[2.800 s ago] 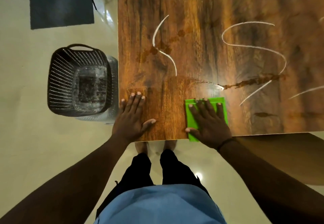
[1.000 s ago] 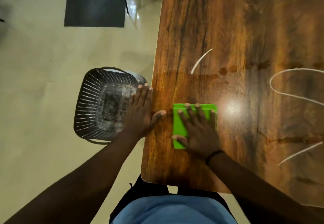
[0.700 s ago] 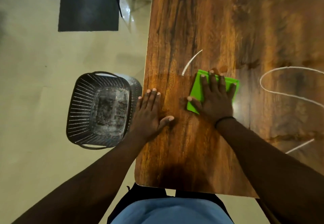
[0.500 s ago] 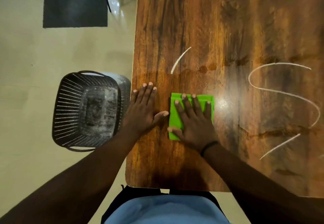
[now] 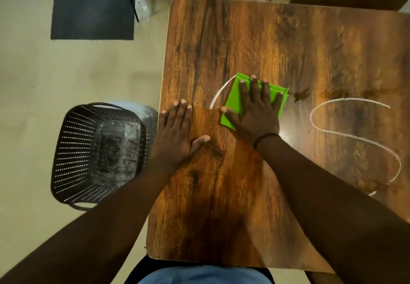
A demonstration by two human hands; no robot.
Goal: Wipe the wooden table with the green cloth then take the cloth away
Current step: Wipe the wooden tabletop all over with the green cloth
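We look straight down on a wooden tabletop (image 5: 255,39) with rounded near corners and a dark grain.

Right hand (image 5: 257,110): palm down, flat on the green cloth (image 5: 234,100). Its fingers (image 5: 255,88) lie straight and slightly spread on top of the cloth, not curled around it; the thumb (image 5: 229,113) reaches out to the left over the cloth's near-left edge. A dark band circles the wrist (image 5: 265,138).

The green cloth is folded into a flat rectangle, turned a little clockwise against the tabletop's edges. It sits on the left-centre part of the tabletop, beyond and to the right of the left hand, apart from it. Its far-left corner touches the upper end of a short curved white mark (image 5: 218,94), which runs down toward the near-left side of the cloth.

Left hand (image 5: 175,135): palm down on bare wood at the tabletop's left edge, fingers together and extended, thumb splayed to the right. It holds nothing.

To the right of the cloth we note a small dark stain (image 5: 300,95) just beside it, and farther right a long looping white line (image 5: 355,137) drawn across the wood. More faint dark patches (image 5: 339,94) lie near the top of that loop.

On the pale floor (image 5: 66,72) to the left stands a dark perforated basket (image 5: 97,150), close against the tabletop's left edge. A dark mat (image 5: 92,14) lies on the floor farther away. Near the bottom edge we see blue fabric (image 5: 204,276) on the person's body.
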